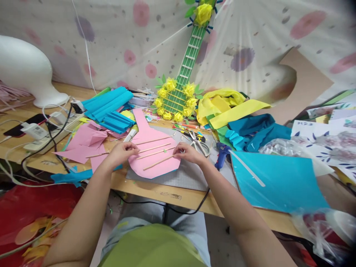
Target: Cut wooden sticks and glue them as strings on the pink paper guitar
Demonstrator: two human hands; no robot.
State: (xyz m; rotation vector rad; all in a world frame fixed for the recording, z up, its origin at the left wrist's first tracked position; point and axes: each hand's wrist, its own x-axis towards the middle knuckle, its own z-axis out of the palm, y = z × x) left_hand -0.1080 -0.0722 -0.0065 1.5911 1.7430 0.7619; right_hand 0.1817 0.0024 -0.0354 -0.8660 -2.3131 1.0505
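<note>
A pink guitar-shaped paper cutout (151, 163) lies flat on a grey cutting mat (191, 178) at the table's front edge. Several thin wooden sticks (155, 150) lie across it. My left hand (122, 151) rests at the cutout's left edge, fingers pinched on the left end of a stick. At the right edge, my right hand (187, 152) has its fingers curled on the right end of a stick. A finished green paper guitar (182, 79) with yellow flowers leans against the cloth behind.
A blue glue gun (222, 154) and scissors (203, 146) lie right of the cutout. A teal sheet (278, 181) is at right, yellow and blue crepe paper behind, pink scraps (85, 142) and a power strip (47, 133) with cables at left. A white foam head (26, 68) stands far left.
</note>
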